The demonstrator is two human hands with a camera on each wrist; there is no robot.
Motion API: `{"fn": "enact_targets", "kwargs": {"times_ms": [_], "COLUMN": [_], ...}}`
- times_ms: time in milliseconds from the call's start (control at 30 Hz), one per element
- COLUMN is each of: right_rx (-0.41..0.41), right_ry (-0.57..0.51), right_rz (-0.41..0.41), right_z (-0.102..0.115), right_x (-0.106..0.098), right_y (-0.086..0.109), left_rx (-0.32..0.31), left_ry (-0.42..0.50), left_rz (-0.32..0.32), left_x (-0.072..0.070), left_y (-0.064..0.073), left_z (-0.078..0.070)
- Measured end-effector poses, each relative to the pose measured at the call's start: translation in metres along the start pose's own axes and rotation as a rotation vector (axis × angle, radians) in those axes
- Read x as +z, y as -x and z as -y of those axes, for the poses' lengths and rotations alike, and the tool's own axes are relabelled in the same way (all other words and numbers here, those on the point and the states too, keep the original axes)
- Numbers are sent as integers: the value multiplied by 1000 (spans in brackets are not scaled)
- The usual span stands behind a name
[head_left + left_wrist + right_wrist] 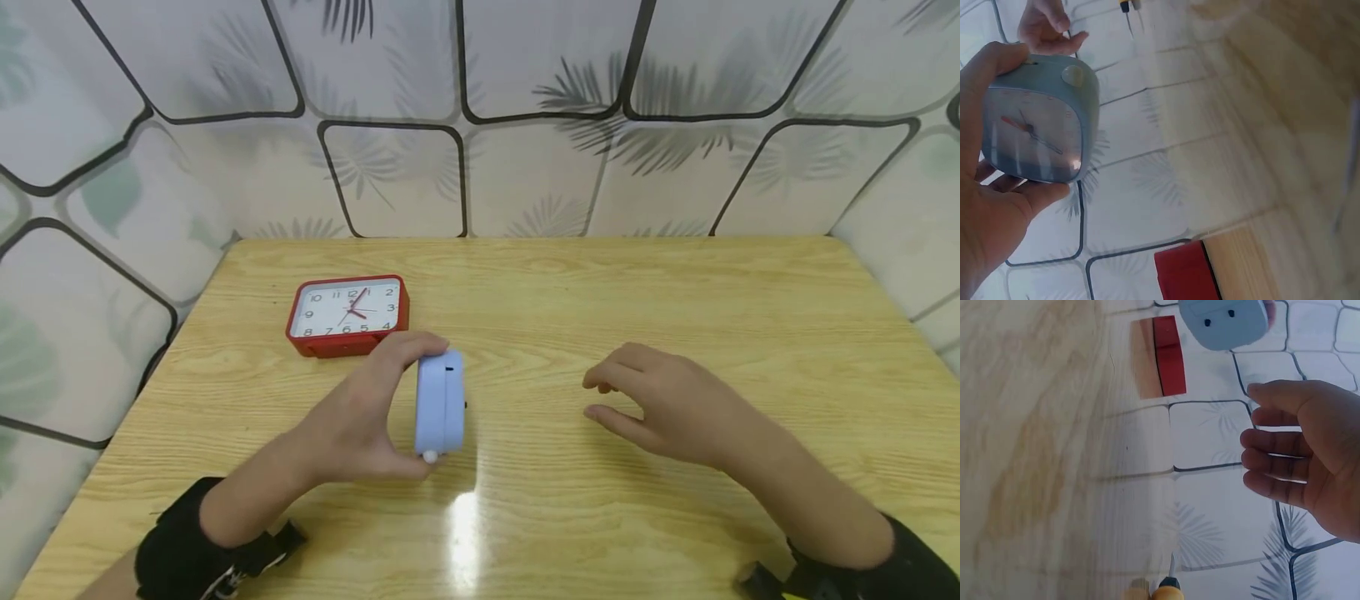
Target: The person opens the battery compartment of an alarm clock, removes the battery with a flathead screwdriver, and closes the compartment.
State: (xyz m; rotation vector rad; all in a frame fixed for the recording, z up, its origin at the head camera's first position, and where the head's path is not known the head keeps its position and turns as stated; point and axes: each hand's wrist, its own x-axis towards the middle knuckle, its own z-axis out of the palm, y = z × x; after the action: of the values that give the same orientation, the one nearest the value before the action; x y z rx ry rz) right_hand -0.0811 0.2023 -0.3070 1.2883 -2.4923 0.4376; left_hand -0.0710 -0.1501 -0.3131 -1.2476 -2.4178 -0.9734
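My left hand (356, 417) grips a pale blue alarm clock (440, 402) by its opposite edges, thumb on one and fingers on the other. Its dial and red hand face the left wrist view, where a round white button (1073, 75) shows on its casing. Two black knobs on the back of the blue clock (1225, 325) show in the right wrist view. To the right, apart from the clock, my right hand (667, 404) hovers over the table with loosely bent fingers and holds nothing. A red rectangular clock (347, 315) stands just beyond the left hand.
Both hands are over a glossy wood-grain table (570, 292). Patterned wall covering (536, 175) rises behind its far edge. In the right wrist view, a screwdriver (1168, 591) with a yellow and black handle shows at the bottom edge.
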Motion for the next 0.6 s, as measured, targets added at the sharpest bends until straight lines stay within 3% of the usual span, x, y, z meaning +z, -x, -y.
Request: {"fn": "enact_targets", "kwargs": {"times_ms": [100, 200, 600], "right_rx": [-72, -90, -57], "right_ry": [-34, -69, -184], "right_rz": [-45, -49, -67], "right_z": [6, 16, 57], "right_x": [3, 6, 12], "right_y": [-2, -3, -8], "left_rx": [41, 95, 257], "left_ry": [120, 198, 210], "left_rz": [-9, -22, -71], "left_x": [5, 8, 19], "left_y": [-1, -2, -5], "left_z": [-5, -11, -32]}}
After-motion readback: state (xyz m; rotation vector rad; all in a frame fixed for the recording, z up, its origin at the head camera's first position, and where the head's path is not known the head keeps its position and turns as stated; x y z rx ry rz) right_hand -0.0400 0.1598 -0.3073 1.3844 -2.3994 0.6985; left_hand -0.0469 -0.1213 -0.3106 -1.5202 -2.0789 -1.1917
